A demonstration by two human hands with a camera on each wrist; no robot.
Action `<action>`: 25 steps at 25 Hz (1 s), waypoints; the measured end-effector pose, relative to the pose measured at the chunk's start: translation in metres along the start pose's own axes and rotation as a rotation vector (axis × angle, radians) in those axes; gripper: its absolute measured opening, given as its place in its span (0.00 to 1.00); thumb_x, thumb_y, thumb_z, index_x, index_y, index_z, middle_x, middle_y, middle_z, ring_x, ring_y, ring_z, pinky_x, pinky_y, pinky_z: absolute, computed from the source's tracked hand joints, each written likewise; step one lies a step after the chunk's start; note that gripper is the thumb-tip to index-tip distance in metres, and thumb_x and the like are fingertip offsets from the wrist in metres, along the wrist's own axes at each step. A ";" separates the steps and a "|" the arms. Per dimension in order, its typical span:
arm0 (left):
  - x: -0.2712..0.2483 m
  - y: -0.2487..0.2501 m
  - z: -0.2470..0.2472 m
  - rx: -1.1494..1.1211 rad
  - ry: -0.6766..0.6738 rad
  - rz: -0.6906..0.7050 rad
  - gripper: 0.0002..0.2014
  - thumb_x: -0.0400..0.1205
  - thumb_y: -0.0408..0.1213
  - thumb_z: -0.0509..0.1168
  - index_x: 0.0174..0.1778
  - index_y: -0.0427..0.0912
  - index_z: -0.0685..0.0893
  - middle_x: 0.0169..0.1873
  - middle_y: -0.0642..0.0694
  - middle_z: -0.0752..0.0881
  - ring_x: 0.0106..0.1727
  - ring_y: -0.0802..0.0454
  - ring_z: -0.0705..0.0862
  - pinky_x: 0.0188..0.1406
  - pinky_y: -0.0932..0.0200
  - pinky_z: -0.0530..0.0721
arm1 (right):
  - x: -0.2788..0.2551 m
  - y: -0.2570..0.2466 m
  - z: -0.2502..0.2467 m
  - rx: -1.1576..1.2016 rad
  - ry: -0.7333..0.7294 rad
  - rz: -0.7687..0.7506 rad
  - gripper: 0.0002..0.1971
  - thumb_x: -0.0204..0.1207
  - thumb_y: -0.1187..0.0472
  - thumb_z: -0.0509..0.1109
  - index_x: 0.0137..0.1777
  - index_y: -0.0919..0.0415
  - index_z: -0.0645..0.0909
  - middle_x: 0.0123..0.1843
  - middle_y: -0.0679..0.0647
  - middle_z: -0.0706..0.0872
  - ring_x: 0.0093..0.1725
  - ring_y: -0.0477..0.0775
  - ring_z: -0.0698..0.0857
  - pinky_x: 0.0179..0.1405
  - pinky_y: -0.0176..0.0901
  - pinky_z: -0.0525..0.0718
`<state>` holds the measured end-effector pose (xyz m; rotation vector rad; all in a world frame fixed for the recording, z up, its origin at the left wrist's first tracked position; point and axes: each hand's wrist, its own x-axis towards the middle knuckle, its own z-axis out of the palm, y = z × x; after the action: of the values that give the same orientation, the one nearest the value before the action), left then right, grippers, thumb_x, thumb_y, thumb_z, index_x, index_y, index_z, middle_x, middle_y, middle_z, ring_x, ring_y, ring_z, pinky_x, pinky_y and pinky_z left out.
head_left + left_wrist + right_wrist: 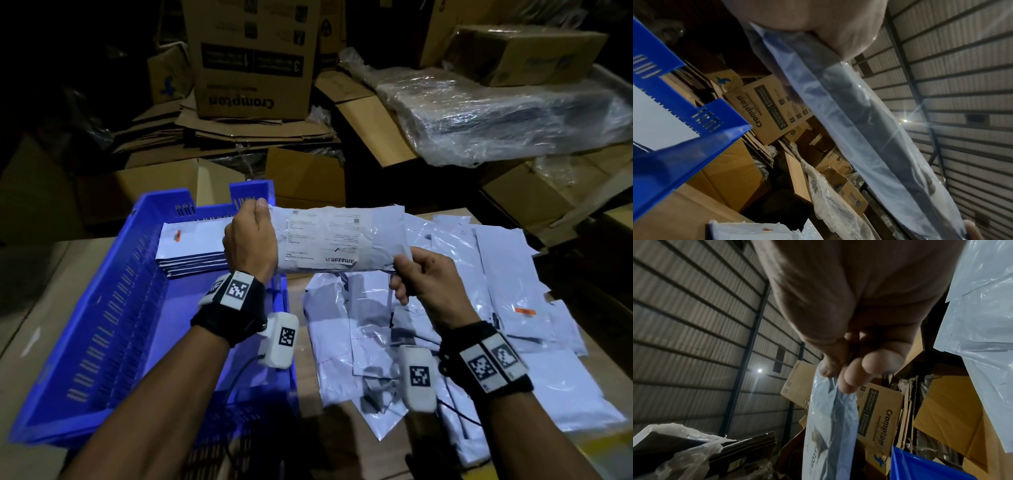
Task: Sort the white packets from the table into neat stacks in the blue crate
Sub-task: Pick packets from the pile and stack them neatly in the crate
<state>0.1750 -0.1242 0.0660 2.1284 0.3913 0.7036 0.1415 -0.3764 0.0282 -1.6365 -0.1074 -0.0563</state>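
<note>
— Cardboard boxes (253,61) are crowding the background; what's happening up front?
— Left hand (251,240) and right hand (424,284) are gripping a white amazon.in packet (339,240) by its ends (held over the table), beside the blue crate (102,308) holding one stack (191,246).

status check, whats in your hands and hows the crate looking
Left hand and right hand each grip an end of one labelled white packet, held above the table. One neat stack sits in the blue crate. Loose packets remain. Path unobstructed.
</note>
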 end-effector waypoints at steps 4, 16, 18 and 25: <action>0.002 0.002 -0.003 -0.014 -0.028 0.029 0.18 0.89 0.46 0.53 0.40 0.37 0.76 0.36 0.41 0.80 0.39 0.42 0.76 0.36 0.54 0.66 | -0.001 -0.008 -0.002 0.034 -0.041 0.002 0.14 0.82 0.52 0.67 0.45 0.65 0.83 0.34 0.61 0.82 0.35 0.59 0.83 0.34 0.57 0.87; 0.000 -0.018 -0.041 -0.468 -0.658 -0.164 0.09 0.85 0.34 0.65 0.59 0.38 0.83 0.44 0.40 0.90 0.41 0.48 0.90 0.41 0.59 0.90 | 0.014 -0.002 0.009 0.262 0.079 0.021 0.13 0.83 0.57 0.66 0.64 0.62 0.80 0.49 0.47 0.92 0.47 0.50 0.91 0.41 0.46 0.89; 0.001 -0.022 -0.045 -0.492 -0.607 -0.215 0.07 0.85 0.33 0.65 0.55 0.35 0.84 0.43 0.39 0.89 0.40 0.46 0.89 0.38 0.61 0.90 | 0.014 -0.002 0.013 0.258 0.058 0.026 0.17 0.76 0.52 0.69 0.62 0.59 0.80 0.52 0.48 0.92 0.49 0.52 0.91 0.42 0.46 0.89; 0.002 -0.029 -0.056 -0.402 -0.522 -0.220 0.08 0.84 0.29 0.66 0.38 0.38 0.82 0.25 0.46 0.87 0.29 0.54 0.88 0.28 0.64 0.87 | 0.012 -0.005 0.025 0.255 0.065 0.017 0.17 0.77 0.55 0.69 0.62 0.62 0.81 0.51 0.51 0.93 0.49 0.55 0.92 0.44 0.50 0.91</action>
<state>0.1417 -0.0709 0.0707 1.7631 0.1731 0.0733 0.1524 -0.3509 0.0326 -1.3797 -0.0484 -0.0795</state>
